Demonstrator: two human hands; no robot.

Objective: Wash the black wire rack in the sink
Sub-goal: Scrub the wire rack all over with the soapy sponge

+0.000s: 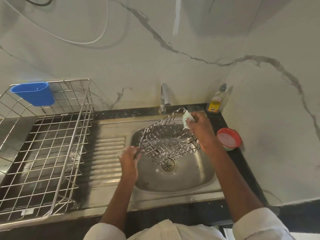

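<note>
Over the sink (204,177), above its drain, I held the black wire rack (166,141) tilted and foamy. My left hand (129,157) was closed on its near-left corner; my right hand (200,129) gripped a pale sponge (186,120) against its far corner, just below the tap (164,97). I judged scrubbing was under way; next I needed running water to rinse.

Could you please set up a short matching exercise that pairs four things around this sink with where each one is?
Things:
1. black wire rack
2. blue cup
3. soap bottle
4. sponge

Places:
A. hung on the steel drying basket
B. in the right hand
C. held over the sink
D. on the counter by the wall, right of the tap

Pairs: 1-C, 2-A, 3-D, 4-B
</note>
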